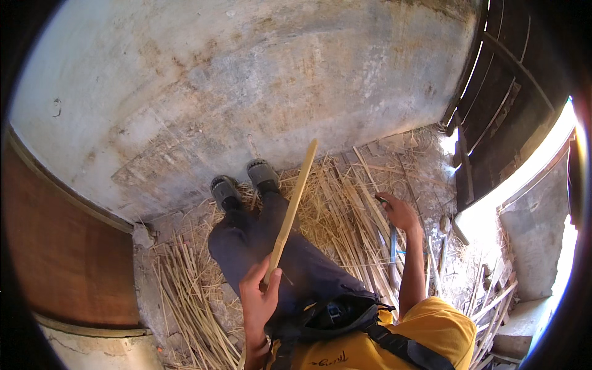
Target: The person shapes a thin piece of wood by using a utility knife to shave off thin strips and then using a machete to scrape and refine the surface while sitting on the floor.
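My left hand (259, 291) is closed around the lower end of a long, pale bamboo strip (295, 206). The strip slants up and slightly right, passing above my legs, with its far tip in front of the wall's foot. Out to the right, my right hand (401, 214) is closed, and the end of something dark (381, 198) shows at its fingers; its kind I cannot make out. Below that hand, beside my forearm, a narrow blue-grey length (393, 250) shows; whether it joins the dark thing I cannot tell.
Bamboo strips lie in a heap (351, 216) right of my legs and in a bundle (191, 302) at the left. Shavings (320, 200) cover the floor. A stained wall (271, 80) rises by my shoes (262, 172). A brown panel (68, 246) stands left, dark boards (502, 92) right.
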Demonstrator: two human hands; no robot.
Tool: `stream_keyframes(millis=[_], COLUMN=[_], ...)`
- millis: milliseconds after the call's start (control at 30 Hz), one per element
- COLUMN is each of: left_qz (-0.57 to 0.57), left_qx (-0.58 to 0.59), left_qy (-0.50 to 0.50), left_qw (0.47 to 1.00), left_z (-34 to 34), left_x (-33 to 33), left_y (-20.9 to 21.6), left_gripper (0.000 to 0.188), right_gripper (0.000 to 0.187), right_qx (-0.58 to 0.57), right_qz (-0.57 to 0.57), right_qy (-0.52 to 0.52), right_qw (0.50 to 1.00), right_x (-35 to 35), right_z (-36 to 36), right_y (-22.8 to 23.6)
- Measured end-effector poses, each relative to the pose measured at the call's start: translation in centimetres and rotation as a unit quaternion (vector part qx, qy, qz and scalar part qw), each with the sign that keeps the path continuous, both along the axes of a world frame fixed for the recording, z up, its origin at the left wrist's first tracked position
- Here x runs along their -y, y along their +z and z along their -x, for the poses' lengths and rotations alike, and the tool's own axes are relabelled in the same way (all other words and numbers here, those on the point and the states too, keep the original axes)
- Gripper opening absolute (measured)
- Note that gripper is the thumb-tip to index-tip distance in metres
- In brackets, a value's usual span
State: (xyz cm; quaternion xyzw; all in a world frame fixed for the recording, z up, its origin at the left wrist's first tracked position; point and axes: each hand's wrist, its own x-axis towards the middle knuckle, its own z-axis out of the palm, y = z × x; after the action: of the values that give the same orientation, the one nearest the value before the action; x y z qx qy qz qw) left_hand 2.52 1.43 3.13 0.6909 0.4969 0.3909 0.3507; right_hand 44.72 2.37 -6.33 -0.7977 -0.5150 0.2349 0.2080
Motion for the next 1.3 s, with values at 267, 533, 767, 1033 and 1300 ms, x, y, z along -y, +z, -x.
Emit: stream_keyframes(millis=[267, 533, 767, 1033, 1300], left_qz=[0.008, -0.05, 0.001, 0.058, 0.028], left_qx=[0.007, 0.059, 0.141, 0.185, 0.188], left_qy=[-0.033, -0.052, -0.066, -0.04, -0.015], left_qw=[0.999, 0.996, 0.988, 0.98, 0.982], left_z=[0.5, -0.3, -0.5, 0.0, -0.7], left_x=[-1.4, -2.8, -3.0, -2.3, -2.9], left_y=[0.0, -0.8, -0.6, -0.4, 0.5], left_gripper=[0.039, 0.045, 0.045, 0.031, 0.024], right_gripper=[0.045, 0.041, 0.046, 0.044, 0.05], right_qx=[0.02, -0.221, -0.41, 0.197, -0.054], right_qz=[-0.094, -0.185, -0.223, -0.141, -0.109], right_qy=[-0.067, -0.075, 0.03, -0.047, 0.138], right_qw=[0.993, 0.955, 0.884, 0.969, 0.983], right_x=[-1.6, -3.0, -2.7, -1.4, -0.9], right_z=[3.3, 7.8, 12.5, 4.9, 7.0], right_y=[0.8, 7.2, 12.0, 10.1, 12.0])
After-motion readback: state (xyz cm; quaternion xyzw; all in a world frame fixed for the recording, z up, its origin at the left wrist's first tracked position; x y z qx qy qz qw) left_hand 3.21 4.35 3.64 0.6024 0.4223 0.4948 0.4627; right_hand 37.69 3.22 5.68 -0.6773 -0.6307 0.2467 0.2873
